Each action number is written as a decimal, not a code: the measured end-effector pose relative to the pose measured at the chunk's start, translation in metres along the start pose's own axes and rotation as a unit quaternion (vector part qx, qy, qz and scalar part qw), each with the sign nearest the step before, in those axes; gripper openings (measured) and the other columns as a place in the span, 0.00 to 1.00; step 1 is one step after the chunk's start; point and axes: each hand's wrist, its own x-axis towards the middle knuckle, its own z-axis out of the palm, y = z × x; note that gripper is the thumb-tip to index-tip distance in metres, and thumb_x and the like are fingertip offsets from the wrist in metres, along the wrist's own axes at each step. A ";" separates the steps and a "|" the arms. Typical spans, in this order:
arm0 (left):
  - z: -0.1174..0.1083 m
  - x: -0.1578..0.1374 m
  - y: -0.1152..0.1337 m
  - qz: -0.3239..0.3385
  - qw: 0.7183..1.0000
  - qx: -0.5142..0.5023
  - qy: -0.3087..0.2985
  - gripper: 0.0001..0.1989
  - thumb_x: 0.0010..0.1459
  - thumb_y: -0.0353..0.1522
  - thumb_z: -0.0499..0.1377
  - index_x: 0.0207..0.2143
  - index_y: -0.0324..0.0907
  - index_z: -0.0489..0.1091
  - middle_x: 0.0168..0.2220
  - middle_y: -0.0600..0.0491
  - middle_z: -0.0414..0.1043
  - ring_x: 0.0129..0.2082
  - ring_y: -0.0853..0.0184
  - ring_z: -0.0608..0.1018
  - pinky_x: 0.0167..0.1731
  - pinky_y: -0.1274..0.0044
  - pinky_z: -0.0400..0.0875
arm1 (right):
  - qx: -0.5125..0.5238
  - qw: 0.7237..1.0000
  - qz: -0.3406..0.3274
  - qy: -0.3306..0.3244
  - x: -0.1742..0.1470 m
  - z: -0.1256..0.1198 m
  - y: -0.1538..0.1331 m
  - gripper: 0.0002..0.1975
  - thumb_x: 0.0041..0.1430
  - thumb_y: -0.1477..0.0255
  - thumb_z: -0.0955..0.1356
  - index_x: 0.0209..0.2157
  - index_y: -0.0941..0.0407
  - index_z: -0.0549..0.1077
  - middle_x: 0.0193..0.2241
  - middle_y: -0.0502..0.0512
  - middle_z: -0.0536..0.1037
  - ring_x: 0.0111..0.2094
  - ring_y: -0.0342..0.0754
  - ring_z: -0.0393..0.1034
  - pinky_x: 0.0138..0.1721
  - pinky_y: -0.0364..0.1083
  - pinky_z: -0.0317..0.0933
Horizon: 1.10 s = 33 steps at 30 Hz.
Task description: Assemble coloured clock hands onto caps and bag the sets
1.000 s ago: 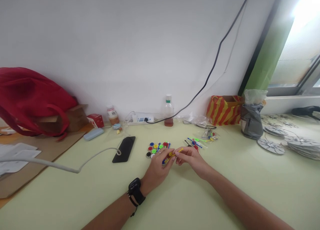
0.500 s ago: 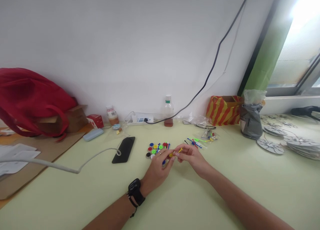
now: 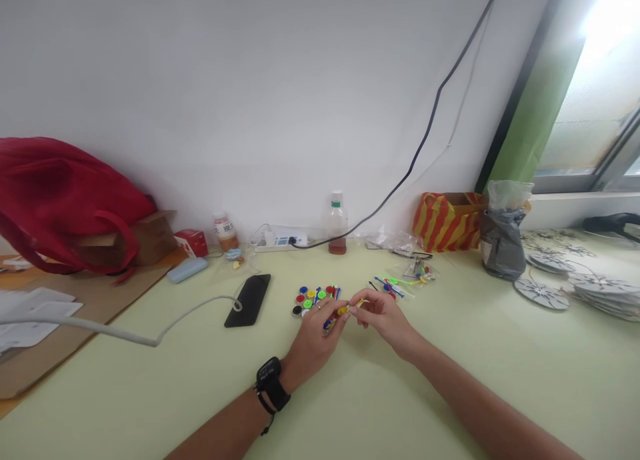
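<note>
Yellow piece (image 3: 343, 311), pinched, left grip's (image 3: 316, 337) tip

1. Left hand (image 3: 313, 337) pinches a yellow disc (image 3: 343, 311).
2. Right hand (image 3: 384, 317) holds a thin yellow stick (image 3: 363, 303) beside it.
3. From the hands, colored discs (image 3: 308, 303) lie close at ten o'clock, small arrows (image 3: 393, 289) at two.
4. A bottle (image 3: 337, 227) stands at twelve o'clock, a striped bag (image 3: 445, 223) between one and two.
5. Gray plates (image 3: 541, 294) lie at three o'clock.

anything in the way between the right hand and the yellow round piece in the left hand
Nothing visible: the right hand, holding a thin yellow piece, is right beside the yellow round piece in the left hand. Whether they touch is too small to tell.
</note>
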 end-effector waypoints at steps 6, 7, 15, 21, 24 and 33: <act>0.001 0.000 -0.002 -0.012 1.000 -0.007 0.006 0.09 0.69 0.34 0.57 0.48 0.46 0.76 0.42 0.50 0.79 0.41 0.62 0.79 0.44 0.70 0.71 | -0.029 1.000 0.003 -0.007 0.001 -0.003 0.001 0.20 0.50 0.54 0.77 0.35 0.55 0.77 0.22 0.47 0.70 0.26 0.43 0.62 0.29 0.44 0.58; 0.001 0.001 -0.002 -0.019 1.000 -0.015 0.007 0.09 0.68 0.34 0.58 0.46 0.46 0.77 0.41 0.50 0.79 0.40 0.63 0.79 0.43 0.71 0.72 | -0.028 1.000 0.006 -0.008 0.001 -0.002 0.000 0.20 0.50 0.54 0.77 0.35 0.56 0.77 0.23 0.47 0.70 0.26 0.43 0.62 0.29 0.44 0.58; -0.001 0.002 0.006 -0.048 0.996 -0.079 -0.005 0.06 0.65 0.34 0.60 0.41 0.43 0.77 0.37 0.52 0.79 0.34 0.67 0.79 0.37 0.75 0.73 | -0.015 1.000 0.012 -0.006 -0.001 0.001 -0.003 0.22 0.49 0.53 0.77 0.34 0.55 0.75 0.24 0.47 0.70 0.26 0.43 0.63 0.29 0.44 0.59; -0.002 -0.001 0.010 -0.076 0.985 -0.139 -0.060 0.13 0.70 0.36 0.54 0.47 0.43 0.77 0.37 0.50 0.79 0.36 0.65 0.78 0.36 0.75 0.72 | -0.010 1.000 0.015 0.002 0.001 -0.003 0.001 0.21 0.50 0.54 0.77 0.37 0.55 0.75 0.25 0.47 0.70 0.25 0.43 0.63 0.29 0.45 0.60; 0.000 -0.001 0.005 -0.099 0.976 -0.182 -0.069 0.12 0.68 0.38 0.57 0.48 0.43 0.76 0.39 0.50 0.79 0.37 0.64 0.79 0.39 0.74 0.74 | -0.010 1.000 0.005 0.005 0.002 -0.005 0.003 0.22 0.51 0.54 0.76 0.42 0.54 0.76 0.28 0.48 0.70 0.26 0.43 0.64 0.30 0.45 0.61; 0.008 0.003 -0.016 -0.169 0.943 -0.286 0.020 0.14 0.61 0.39 0.66 0.45 0.41 0.75 0.37 0.50 0.77 0.36 0.67 0.79 0.40 0.73 0.77 | -0.075 0.994 -0.071 0.026 0.000 -0.006 -0.001 0.27 0.60 0.54 0.70 0.57 0.50 0.71 0.31 0.49 0.70 0.27 0.44 0.64 0.29 0.45 0.61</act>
